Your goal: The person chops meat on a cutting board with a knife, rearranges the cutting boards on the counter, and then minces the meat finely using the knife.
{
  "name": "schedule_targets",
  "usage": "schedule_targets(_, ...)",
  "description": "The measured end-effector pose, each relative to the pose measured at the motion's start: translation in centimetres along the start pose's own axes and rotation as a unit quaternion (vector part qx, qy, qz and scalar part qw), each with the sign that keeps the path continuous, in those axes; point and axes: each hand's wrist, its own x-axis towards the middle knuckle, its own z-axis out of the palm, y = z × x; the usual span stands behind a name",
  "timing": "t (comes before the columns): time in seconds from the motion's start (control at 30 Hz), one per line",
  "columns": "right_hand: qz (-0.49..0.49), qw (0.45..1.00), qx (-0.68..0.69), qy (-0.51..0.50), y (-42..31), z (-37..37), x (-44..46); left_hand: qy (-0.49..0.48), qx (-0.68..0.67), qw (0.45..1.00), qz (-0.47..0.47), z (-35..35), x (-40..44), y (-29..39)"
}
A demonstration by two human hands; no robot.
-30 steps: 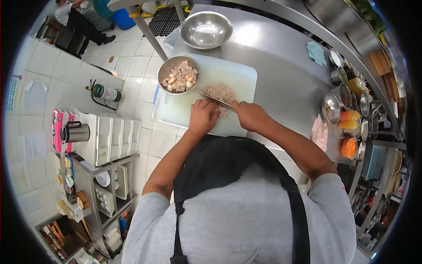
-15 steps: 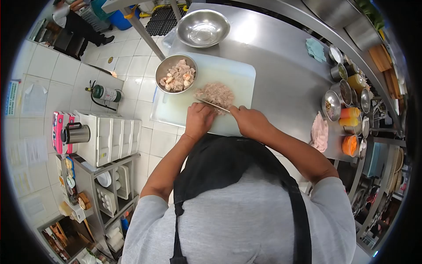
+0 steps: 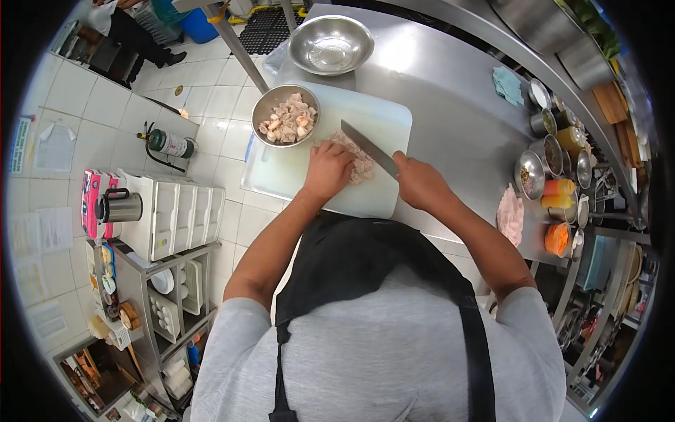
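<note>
the left hand [image 3: 329, 171] has its fingers bent and close together, their tips down at the chopped meat [image 3: 361, 169]; whether they pinch any of it cannot be told. the right hand [image 3: 422, 183] is closed around the handle of the knife [image 3: 369, 148], whose blade slants along the right side of the heap, near the left fingertips, its tip toward the cutting board's far edge. the chopped meat lies loosely on the right half of the cutting board [image 3: 387, 116], between its middle and its near edge. at the board's far left corner sits a metal bowl [image 3: 266, 105] of larger chunks [image 3: 287, 121]. the board itself lies at the near left part of the steel tabletop [image 3: 457, 126]. past the board's far edge, by the tabletop's left edge, stands a wide steel bowl [image 3: 331, 42]. toward the tabletop's right edge lie a pink cloth [image 3: 510, 214], near the near edge, and a teal cloth [image 3: 507, 85], farther off.
</note>
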Motion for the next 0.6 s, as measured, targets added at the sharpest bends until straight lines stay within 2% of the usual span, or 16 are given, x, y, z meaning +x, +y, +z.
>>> schedule_targets(0.03,-0.004,1.000,-0.006,-0.008,-0.1,0.5,0.0,-0.027,0.020,0.999,-0.009,0.0,-0.1,-0.2)
schedule_targets(0.17,-0.004,0.999,-0.017,-0.042,-1.1,1.2,-0.7,-0.021,0.029,0.999,-0.016,0.4,-0.6,-0.3)
schedule_targets(0.27,-0.023,1.000,0.005,-0.012,-0.2,4.7,0.6,-0.015,0.035,0.999,-0.014,0.9,-0.7,-0.1)
schedule_targets(0.37,-0.014,0.999,-0.016,-0.040,-1.2,2.4,2.1,-0.018,0.043,0.999,-0.013,1.0,-0.7,-0.2)
schedule_targets(0.47,-0.055,0.998,-0.015,0.005,-1.1,1.1,0.1,-0.024,0.040,0.999,-0.024,1.1,-0.8,-0.4)
schedule_targets(0.6,-0.026,0.999,-0.028,-0.016,-1.0,0.6,-1.0,-0.014,0.032,0.999,-0.033,1.2,-0.5,0.1)
